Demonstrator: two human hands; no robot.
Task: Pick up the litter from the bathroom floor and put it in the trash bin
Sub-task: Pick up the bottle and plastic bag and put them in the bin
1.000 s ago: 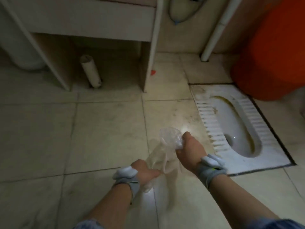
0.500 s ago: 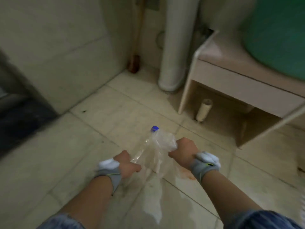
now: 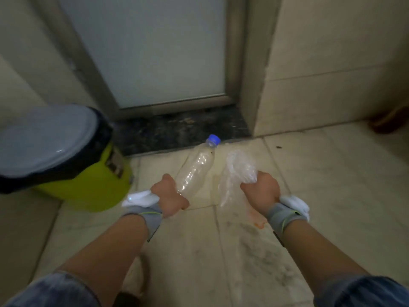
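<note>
My left hand [image 3: 169, 197] grips the base of an empty clear plastic bottle [image 3: 195, 168] with a blue cap, which points up and away from me. My right hand [image 3: 261, 191] holds a crumpled clear plastic bag [image 3: 238, 170], part of it hanging down below the fist. Both are held above the tiled floor. A lime-green trash bin [image 3: 88, 187] with a grey lid and a black liner stands at the left, close to my left hand. The lid lies over the bin's top.
A closed grey door [image 3: 155, 52] with a dark stone threshold [image 3: 181, 127] is straight ahead. A tiled wall corner [image 3: 321, 74] juts out at the right. An orange stain [image 3: 254, 216] marks the floor under my right wrist.
The view has swung left from the squat toilet and the bench to the door and the bin. My hands have drawn apart; the bottle and the bag are now separate.
</note>
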